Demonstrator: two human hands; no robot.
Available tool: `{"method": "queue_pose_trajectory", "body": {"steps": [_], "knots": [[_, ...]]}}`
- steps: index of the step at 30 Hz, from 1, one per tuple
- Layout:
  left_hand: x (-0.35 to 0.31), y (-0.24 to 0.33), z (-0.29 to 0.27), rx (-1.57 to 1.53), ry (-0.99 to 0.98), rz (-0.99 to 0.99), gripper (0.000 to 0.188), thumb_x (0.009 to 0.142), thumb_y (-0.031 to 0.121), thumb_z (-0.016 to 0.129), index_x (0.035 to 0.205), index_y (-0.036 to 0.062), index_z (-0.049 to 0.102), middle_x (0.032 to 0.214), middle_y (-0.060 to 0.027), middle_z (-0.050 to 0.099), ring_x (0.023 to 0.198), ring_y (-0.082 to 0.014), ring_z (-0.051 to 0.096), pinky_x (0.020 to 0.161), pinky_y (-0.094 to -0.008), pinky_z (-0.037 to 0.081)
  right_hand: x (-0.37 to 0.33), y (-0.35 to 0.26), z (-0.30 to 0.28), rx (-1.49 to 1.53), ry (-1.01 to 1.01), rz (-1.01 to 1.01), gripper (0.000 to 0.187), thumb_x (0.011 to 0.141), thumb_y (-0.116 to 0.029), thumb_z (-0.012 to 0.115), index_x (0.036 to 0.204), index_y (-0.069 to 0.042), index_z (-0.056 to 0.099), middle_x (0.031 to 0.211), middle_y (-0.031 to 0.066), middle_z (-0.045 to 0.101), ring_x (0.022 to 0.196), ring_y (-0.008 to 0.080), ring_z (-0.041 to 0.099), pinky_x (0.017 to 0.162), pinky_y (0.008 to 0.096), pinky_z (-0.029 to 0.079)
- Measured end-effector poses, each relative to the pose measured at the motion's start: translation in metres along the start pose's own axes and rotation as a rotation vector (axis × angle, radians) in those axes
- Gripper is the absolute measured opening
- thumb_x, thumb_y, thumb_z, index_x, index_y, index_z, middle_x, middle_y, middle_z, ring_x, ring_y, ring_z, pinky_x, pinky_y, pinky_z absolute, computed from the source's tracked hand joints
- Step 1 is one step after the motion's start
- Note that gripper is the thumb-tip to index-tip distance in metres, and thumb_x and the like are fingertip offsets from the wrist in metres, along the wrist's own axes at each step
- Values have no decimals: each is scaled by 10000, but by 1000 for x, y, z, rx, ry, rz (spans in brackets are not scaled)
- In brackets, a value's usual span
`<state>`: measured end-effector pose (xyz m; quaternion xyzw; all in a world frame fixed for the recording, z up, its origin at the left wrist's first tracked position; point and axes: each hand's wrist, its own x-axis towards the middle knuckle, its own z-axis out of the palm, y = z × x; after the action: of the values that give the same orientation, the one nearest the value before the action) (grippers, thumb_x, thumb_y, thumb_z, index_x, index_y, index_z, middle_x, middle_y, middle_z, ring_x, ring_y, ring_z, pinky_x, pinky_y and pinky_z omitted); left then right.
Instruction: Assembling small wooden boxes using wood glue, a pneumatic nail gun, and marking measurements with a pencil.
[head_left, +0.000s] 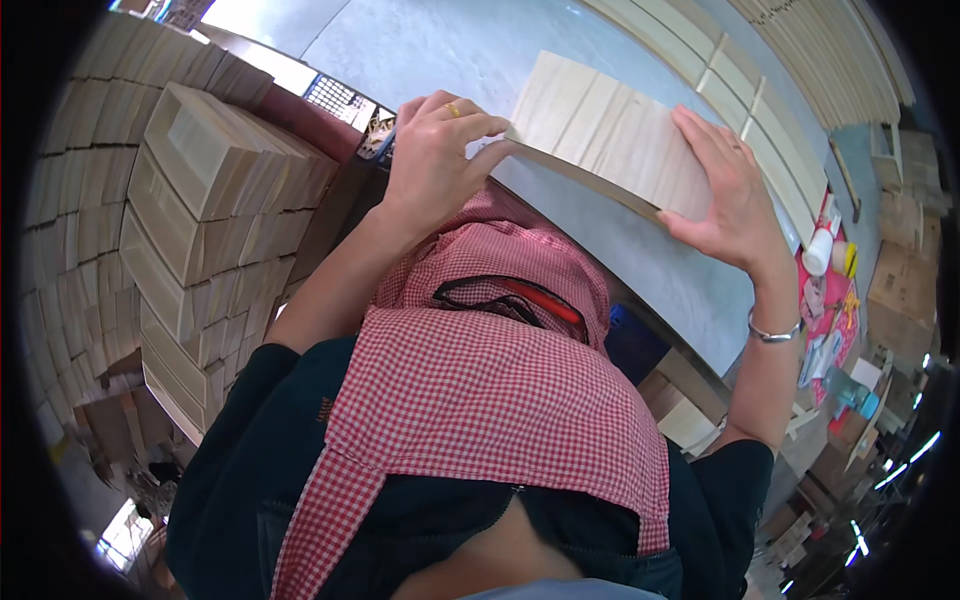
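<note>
A pale wooden block (600, 130) lies in front of me over the grey tabletop. Lines across its top look like several wood pieces set side by side; I cannot tell whether they are joined. My left hand (432, 150), with a ring on one finger, pinches the block's left corner between thumb and fingers. At the opposite end my right hand (722, 190) grips it, thumb on the near edge and fingers over the far side. Both hands are closed on the same block, which is slightly slanted, its right end nearer to me.
Tall stacks of open wooden box frames (200, 160) rise at my left. Beyond the grey table (430, 50) stand long pale boards (690, 50). A white bottle (820, 250) and a yellow-lidded container (848, 260) are at right. A blue plastic crate (340, 98) sits by the table's left edge.
</note>
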<state>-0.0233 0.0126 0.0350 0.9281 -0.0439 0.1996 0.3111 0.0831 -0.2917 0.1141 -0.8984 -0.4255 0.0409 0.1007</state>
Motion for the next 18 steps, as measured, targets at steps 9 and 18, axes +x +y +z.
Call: {"method": "queue_pose_trajectory", "body": {"steps": [9,18], "knots": [[4,5,-1,66,1,34,158,821,182,807,917,57,796,848,-38,699,875,-175,587,981,-387,400,-2,5,8,-16,-6,-13,915,658,-214,780,1491,-41,444,1504,113,514,1373,258,486,1222,428,294],[6,8,-4,112,-14,59,132,816,169,800,878,53,791,834,-31,699,848,-173,597,965,-380,413,2,7,14,-30,9,-31,849,674,-233,777,1441,-29,475,1466,102,531,1303,275,533,1184,421,343]]}}
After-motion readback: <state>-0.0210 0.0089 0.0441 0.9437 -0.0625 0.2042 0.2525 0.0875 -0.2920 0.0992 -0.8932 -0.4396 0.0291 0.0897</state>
